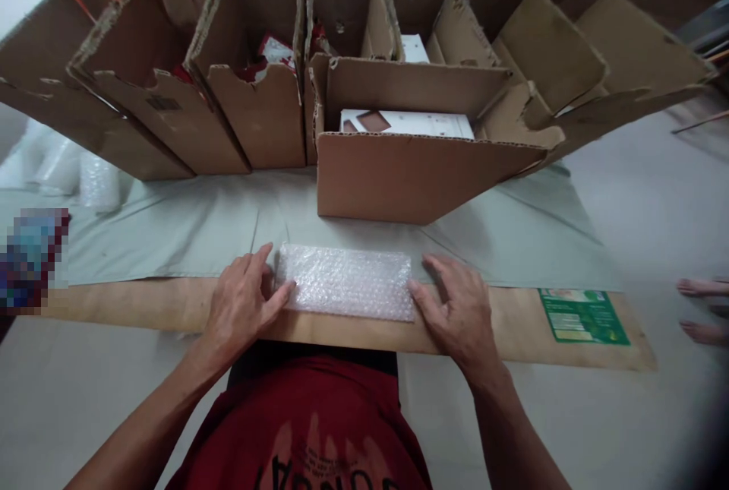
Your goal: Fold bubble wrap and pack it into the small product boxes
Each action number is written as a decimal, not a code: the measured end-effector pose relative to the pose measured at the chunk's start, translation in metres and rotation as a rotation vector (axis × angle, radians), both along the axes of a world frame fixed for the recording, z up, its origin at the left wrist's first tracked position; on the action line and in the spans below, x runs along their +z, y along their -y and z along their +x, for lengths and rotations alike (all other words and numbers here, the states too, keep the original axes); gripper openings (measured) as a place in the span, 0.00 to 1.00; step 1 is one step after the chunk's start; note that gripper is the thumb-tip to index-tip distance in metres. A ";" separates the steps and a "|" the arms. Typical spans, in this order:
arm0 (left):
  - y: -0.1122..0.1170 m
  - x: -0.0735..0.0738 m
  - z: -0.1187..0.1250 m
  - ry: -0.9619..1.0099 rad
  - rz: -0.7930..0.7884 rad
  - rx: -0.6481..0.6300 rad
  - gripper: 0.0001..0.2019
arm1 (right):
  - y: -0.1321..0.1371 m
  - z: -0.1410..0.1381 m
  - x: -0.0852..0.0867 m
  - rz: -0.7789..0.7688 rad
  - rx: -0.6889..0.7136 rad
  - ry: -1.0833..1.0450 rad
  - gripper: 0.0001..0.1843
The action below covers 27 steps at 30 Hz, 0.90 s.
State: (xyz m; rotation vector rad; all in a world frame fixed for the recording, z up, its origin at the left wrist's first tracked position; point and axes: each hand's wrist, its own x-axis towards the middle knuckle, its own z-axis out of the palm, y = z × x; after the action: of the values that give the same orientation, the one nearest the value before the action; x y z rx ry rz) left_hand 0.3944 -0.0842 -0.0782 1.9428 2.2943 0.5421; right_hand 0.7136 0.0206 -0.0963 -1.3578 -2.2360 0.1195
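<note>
A flat rectangular piece of clear bubble wrap (pixel 347 281) lies along the front edge of the table, partly on the pale green cloth and partly on bare wood. At its left end is my left hand (pixel 242 296), thumb resting on the wrap and fingers apart. My right hand (pixel 459 308) is at the opposite end, its thumb touching the wrap's right edge and its fingers spread on the cloth. Neither hand is closed around the wrap. Whether anything lies inside or under the wrap, I cannot tell.
Behind the wrap stands a cardboard box (pixel 387 178) holding white boxes (pixel 427 125). More open cardboard bins (pixel 256 118) line the back. Rolled bubble wrap (pixel 96 178) sits at left. A green printed card (pixel 586 317) lies at right. Another person's feet (pixel 703 289) show on the floor.
</note>
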 end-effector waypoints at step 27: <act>-0.023 0.030 -0.044 0.112 0.185 -0.379 0.29 | 0.056 -0.104 0.012 -0.657 0.309 -0.385 0.19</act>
State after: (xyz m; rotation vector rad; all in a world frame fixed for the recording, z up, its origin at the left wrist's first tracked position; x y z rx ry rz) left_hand 0.3500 -0.0610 -0.0484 2.2888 1.8000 0.8153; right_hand 0.6094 -0.0358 -0.0845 -1.1296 -2.1218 1.2033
